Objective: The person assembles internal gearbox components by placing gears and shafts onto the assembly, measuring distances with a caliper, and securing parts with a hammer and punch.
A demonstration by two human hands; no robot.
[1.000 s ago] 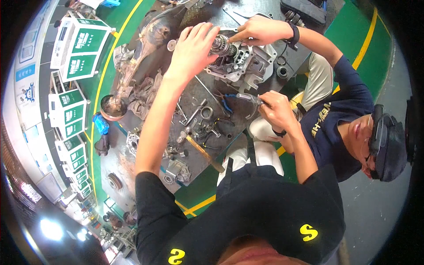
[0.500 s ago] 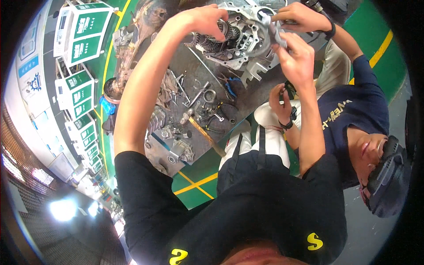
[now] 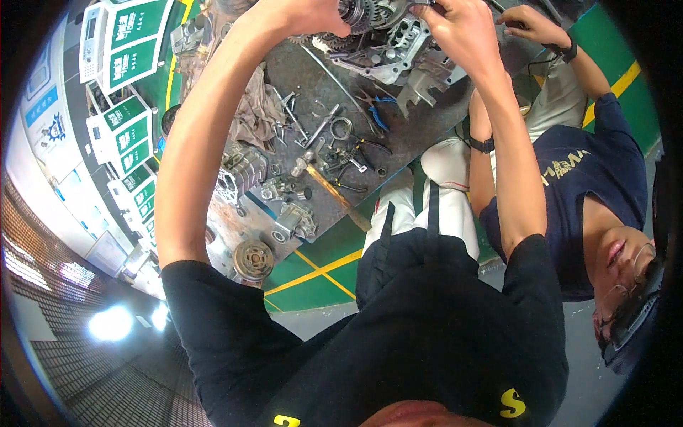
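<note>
At gear stack [image 3: 361, 16] with left grip [image 3: 313, 16], thumb against or just beside near side, fingers cut off by upper edge; cannot tell if spread or pressed together. Pinching grey metal piece [image 3: 408, 10] between thumb and fingers of right grip [image 3: 459, 32], just left of knuckles; exact kind unclear, contact with casing [image 3: 388, 70] not readable. Between both grips: gear stack, on counter [image 3: 402, 139], with casing below and right of left grip.

Main risk: could drop grey metal piece in among gears, from too light a pinch at right grip. Could also nick teeth by skidding off at an angle. Could nip left thumb on sudden turn of gear stack, given bare skin so close to teeth. Could rock casing by pushing unevenly, with no clamp in view.

Could knock co-worker's hand [image 3: 533, 25], near right grip on its right, by pulling back wide. Could snag blue-handled pliers [image 3: 376, 117], below and left of right grip, or send ring [image 3: 350, 128] rolling, below left grip, by dropping a forearm low. Could shift hammer [image 3: 327, 186], farther below both, likewise.
</note>
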